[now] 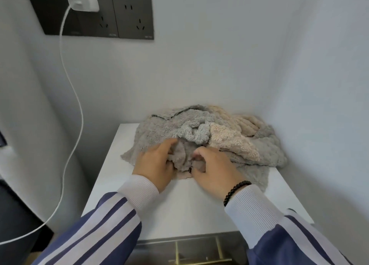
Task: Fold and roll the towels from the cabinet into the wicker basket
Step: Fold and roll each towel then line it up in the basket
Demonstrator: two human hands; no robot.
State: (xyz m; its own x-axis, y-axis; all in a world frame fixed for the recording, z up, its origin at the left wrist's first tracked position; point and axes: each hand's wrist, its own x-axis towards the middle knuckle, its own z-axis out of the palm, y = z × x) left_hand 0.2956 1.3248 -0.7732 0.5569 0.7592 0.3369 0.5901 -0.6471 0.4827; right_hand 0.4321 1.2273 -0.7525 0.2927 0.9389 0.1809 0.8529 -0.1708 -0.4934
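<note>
Two hands work the pile from where I watch. My left hand [154, 165] pinches a grey fold; my right hand [211, 170] curls round the same bunched cloth just beside it. The towels [209, 133] lie heaped on the white cabinet top [179, 205], against the corner wall. I judge them soft, light and floppy, best taken by a hem corner. I count at least two, grey and beige; more may be tangled in. No wicker basket shows.

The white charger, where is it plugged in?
In the head view, the white charger sits upper left in the left dark wall socket panel, its white cable hanging down left of the cabinet top.
</note>
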